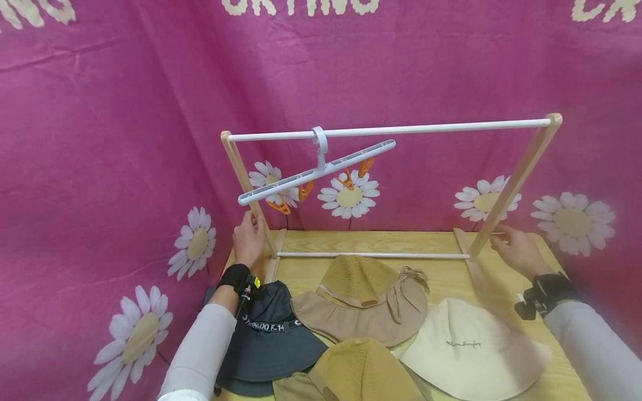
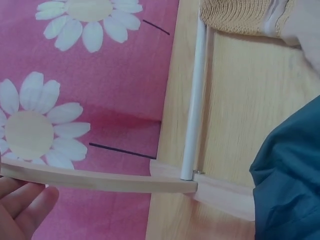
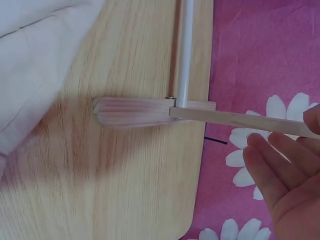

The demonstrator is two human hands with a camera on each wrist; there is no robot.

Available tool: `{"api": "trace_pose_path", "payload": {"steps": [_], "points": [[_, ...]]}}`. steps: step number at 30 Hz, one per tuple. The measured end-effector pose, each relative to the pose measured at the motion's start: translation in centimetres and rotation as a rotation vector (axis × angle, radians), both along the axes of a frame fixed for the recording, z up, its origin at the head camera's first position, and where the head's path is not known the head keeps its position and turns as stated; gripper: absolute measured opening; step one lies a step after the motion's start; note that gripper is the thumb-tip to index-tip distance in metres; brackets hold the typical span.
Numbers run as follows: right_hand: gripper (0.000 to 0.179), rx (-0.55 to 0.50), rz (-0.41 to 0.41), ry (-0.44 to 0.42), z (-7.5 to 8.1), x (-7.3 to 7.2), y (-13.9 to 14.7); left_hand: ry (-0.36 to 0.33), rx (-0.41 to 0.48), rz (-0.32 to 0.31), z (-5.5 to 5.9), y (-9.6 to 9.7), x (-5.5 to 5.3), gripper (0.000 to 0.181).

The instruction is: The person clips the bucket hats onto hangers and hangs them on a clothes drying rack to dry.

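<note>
Head view: the garment rack (image 1: 431, 128) stands at the rear of the counter (image 1: 371, 242). My left hand (image 1: 249, 238) grips the left upright (image 1: 241, 171); my right hand (image 1: 521, 252) holds the right upright (image 1: 516, 184) between thumb and fingers. This two-sided hold probably steadies the frame evenly. The pale clip hanger (image 1: 286, 184) hooks over the top bar (image 1: 476, 126), left of centre and tilted; its orange clips (image 1: 366, 167) hang below, presumably for ready access.

Clearances: the right foot (image 3: 135, 111) reaches the counter's rear edge beside the pink curtain (image 1: 426, 67), so rearward room appears minimal. The knit-crowned hat (image 1: 356, 278) partly hides the lower bar (image 1: 436, 256), and the dark bucket hat (image 1: 273, 351) crowds the left foot (image 2: 225, 200). Bare wood separates the right foot from the cream bucket hat (image 1: 466, 362).
</note>
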State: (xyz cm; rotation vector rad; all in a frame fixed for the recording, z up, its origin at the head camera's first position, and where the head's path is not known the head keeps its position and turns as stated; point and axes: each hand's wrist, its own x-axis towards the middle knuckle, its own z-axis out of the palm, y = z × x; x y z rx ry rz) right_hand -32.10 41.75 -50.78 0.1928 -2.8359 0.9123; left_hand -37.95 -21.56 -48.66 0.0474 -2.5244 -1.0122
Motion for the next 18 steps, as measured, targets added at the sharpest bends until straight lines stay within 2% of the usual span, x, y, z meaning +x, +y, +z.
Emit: {"api": "trace_pose_path", "payload": {"steps": [3, 6, 11, 14, 16, 18], "points": [[0.039, 0.039, -0.030, -0.041, 0.7, 0.0, -0.2, -0.005, 0.006, -0.014, 0.3, 0.2, 0.2, 0.039], [0.039, 0.081, -0.034, -0.050, 1.7, 0.0, -0.8, -0.038, 0.032, -0.021, 0.4, 0.5, 0.7, 0.044], [0.035, 0.082, -0.006, 0.037, 3.6, -0.3, -2.9, -0.079, 0.153, -0.086, 0.0, 0.9, 1.8, 0.059], [0.039, 0.043, -0.003, 0.044, 4.7, -0.9, -4.9, -0.096, 0.210, -0.125, -0.3, 0.7, 3.1, 0.066], [0.044, 0.011, 0.003, 0.040, 5.4, -1.4, -6.6, -0.110, 0.208, -0.136, -0.6, 0.2, 4.4, 0.068], [0.049, -0.030, 0.006, 0.043, 6.1, -1.9, -8.6, -0.132, 0.169, -0.137, -1.2, -0.4, 5.8, 0.068]]}}
